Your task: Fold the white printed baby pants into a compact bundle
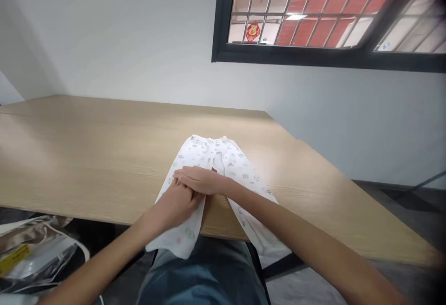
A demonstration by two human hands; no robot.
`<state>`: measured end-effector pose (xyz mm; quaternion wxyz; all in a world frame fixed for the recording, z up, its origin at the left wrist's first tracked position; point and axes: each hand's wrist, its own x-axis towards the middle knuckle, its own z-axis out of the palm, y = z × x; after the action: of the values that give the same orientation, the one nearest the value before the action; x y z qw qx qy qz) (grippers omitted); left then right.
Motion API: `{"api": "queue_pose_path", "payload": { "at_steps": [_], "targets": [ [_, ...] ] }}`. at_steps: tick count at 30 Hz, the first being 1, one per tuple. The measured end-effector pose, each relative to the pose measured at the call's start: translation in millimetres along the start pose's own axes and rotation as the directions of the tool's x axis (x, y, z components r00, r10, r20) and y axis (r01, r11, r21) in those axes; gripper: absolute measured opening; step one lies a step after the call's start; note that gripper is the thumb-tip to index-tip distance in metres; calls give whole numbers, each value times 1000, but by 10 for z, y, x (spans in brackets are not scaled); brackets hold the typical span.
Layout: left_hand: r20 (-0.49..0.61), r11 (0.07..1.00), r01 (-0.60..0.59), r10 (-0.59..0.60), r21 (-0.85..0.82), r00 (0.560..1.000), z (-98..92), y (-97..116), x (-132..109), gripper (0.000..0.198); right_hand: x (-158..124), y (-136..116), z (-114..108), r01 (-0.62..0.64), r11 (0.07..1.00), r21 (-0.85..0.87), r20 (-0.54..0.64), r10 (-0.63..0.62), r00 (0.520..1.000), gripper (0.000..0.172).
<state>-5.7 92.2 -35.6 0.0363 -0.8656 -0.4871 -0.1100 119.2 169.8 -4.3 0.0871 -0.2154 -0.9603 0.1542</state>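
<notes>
A small pair of white patterned trousers (223,156) lies on the wooden table (87,156), waistband away from me, both legs hanging over the near edge. My left hand (177,200) rests on the left leg with its fingers curled against the cloth. My right hand (200,179) lies flat, fingers stretched out to the left, across the middle of the trousers and partly over my left hand.
A clear plastic bag (31,254) with a yellow label lies at the lower left below the table edge. A white wall and a barred window (313,12) stand behind the table. My lap in blue jeans (202,277) is under the near edge.
</notes>
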Motion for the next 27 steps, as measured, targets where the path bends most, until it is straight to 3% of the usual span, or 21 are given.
{"api": "queue_pose_path", "payload": {
  "at_steps": [3, 6, 8, 11, 14, 16, 18, 20, 21, 24, 27],
  "targets": [
    [-164, 995, 54, -39, 89, 986, 68, 211, -444, 51, 269, 241, 23, -185, 981, -53, 0, 186, 983, 36],
    [-353, 978, 61, 14, 198, 935, 154, 387, -804, 58, 427, 618, -99, -408, 911, -62, -73, 404, 912, 40],
    [-406, 972, 45, 54, 232, 912, 180, 441, -933, 56, 424, 795, -209, -467, 884, -29, -84, 463, 882, 42],
    [-435, 980, 43, 47, 195, 899, 128, 433, -932, 50, 194, 854, -366, -482, 876, 38, -61, 483, 873, 48],
    [-335, 992, 121, -101, 42, 937, -42, 434, -708, 44, -265, 757, -507, -456, 886, 83, -67, 462, 884, 49],
    [-202, 994, 89, -101, -70, 974, -181, 490, -439, 43, -608, 696, -579, -466, 880, 89, -52, 472, 880, 45],
    [-67, 980, -92, 81, -178, 994, -277, 587, -81, 46, -901, 675, -613, -521, 850, 71, -13, 523, 852, 45],
    [66, 929, -244, 272, -279, 960, -290, 697, 337, 50, -1097, 695, -601, -563, 826, 40, 30, 562, 827, 46],
    [134, 914, -257, 311, -313, 941, -265, 750, 550, 52, -1152, 715, -580, -561, 827, 37, 44, 560, 828, 46],
    [198, 908, -252, 330, -336, 923, -123, 891, 1054, 55, -1157, 803, -478, -497, 867, 36, 34, 496, 868, 41],
    [213, 920, -217, 295, -326, 931, -15, 1048, 1128, 67, -995, 958, -362, -488, 873, -18, -52, 486, 872, 44]
  ]
}}
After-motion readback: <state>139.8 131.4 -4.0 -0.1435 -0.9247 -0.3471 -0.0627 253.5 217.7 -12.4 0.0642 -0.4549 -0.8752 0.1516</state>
